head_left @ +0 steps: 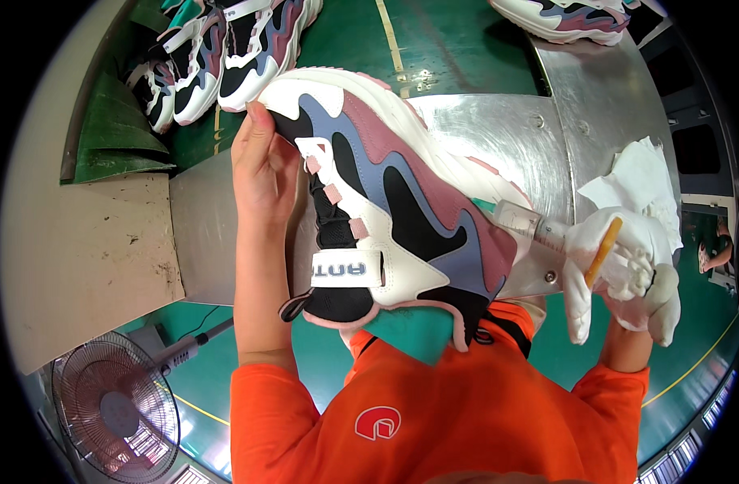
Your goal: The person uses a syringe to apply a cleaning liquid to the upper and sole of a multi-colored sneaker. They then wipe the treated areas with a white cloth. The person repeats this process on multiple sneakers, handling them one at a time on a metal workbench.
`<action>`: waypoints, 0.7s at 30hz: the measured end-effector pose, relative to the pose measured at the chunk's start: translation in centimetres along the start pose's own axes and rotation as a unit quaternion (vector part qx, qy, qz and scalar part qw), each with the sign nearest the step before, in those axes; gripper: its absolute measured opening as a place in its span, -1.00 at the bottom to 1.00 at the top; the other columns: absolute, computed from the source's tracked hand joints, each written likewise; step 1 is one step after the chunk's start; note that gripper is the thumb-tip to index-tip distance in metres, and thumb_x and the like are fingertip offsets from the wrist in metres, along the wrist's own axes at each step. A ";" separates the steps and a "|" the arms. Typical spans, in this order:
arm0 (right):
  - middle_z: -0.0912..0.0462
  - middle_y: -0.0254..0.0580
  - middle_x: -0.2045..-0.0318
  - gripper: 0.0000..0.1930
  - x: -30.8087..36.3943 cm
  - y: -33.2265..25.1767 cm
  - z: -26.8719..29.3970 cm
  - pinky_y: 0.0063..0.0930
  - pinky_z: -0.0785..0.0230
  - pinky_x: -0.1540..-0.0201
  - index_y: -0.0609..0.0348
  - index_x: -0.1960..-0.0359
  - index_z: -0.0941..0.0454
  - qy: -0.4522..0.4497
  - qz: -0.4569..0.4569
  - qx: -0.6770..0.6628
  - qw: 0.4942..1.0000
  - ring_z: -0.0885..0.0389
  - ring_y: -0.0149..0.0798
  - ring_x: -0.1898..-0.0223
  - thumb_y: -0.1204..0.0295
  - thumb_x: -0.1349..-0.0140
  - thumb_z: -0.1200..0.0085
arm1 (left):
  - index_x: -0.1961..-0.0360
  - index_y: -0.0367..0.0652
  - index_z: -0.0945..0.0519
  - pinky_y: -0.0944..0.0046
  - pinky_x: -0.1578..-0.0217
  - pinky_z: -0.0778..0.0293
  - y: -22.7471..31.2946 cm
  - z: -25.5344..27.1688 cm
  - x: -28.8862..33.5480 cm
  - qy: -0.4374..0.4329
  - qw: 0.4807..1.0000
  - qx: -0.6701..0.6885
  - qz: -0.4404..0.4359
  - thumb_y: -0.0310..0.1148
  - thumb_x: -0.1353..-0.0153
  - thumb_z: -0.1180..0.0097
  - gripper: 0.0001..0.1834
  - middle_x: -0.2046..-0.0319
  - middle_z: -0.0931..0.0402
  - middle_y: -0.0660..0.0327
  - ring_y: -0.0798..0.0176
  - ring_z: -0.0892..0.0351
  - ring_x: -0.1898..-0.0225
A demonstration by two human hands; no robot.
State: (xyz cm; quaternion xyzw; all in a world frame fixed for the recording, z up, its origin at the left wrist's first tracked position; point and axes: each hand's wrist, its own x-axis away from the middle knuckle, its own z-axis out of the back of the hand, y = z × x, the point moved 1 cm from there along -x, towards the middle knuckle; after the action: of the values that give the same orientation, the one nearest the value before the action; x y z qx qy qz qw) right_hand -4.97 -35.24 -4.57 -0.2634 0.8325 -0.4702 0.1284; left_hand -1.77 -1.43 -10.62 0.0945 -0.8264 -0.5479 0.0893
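A sneaker (410,194) in white, black, blue and mauve lies tilted on its side in front of me, its toe toward the upper left. My left hand (265,157) is bare and closed round the toe, thumb on the upper. In a white glove, my right hand (624,270) grips a clear syringe (539,227). The syringe's green tip (482,205) is at the edge between the mauve upper and the white sole, near the heel. A narrow yellow-brown strip (603,252) lies across the gloved fingers. Teal stuffing (414,331) shows in the shoe's opening.
Several similar sneakers (252,52) stand at the far left on a green surface. Another sneaker (567,18) is at the far right. White tissue (636,181) lies on the metal worktop (498,121) beside my gloved hand. A fan (115,411) stands at the lower left.
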 end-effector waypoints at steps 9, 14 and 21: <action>-0.51 0.10 0.42 -0.47 2.1 -0.1 0.4 -0.42 -0.38 0.38 0.51 0.11 -0.37 0.024 0.008 -0.012 1.000 -0.54 -0.13 0.58 0.27 0.02 -0.10 | -0.17 -0.39 -0.36 0.20 -0.13 -0.33 -0.8 1.3 -0.5 0.023 0.999 -0.012 0.028 -0.16 -0.45 0.17 -0.50 -0.10 -0.46 0.07 0.21 -0.45 -0.12; -0.52 0.11 0.43 -0.51 3.2 0.6 1.3 -0.40 -0.39 0.37 0.51 0.14 -0.37 0.038 0.018 -0.032 0.999 -0.55 -0.12 0.60 0.31 0.03 -0.08 | -0.12 -0.37 -0.41 0.23 -0.07 -0.37 -1.3 2.3 -0.9 0.029 0.998 -0.008 0.050 -0.10 -0.43 0.13 -0.50 -0.03 -0.52 0.10 0.23 -0.50 -0.07; -0.52 0.12 0.44 -0.56 4.9 2.1 2.9 -0.36 -0.41 0.37 0.52 0.18 -0.39 0.060 0.026 -0.083 0.994 -0.56 -0.10 0.62 0.37 0.05 -0.05 | 0.08 -0.29 -0.51 0.41 0.22 -0.44 -1.2 1.9 -1.4 0.068 0.995 -0.048 0.046 -0.11 -0.41 0.07 -0.60 0.25 -0.59 0.24 0.41 -0.55 0.27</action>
State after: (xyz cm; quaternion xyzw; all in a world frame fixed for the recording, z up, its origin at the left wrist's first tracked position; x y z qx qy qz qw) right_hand -8.32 -39.14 -7.70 -0.2225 0.8813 -0.4114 0.0679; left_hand -0.85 0.18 -12.55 0.0887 -0.7946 -0.5745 0.1751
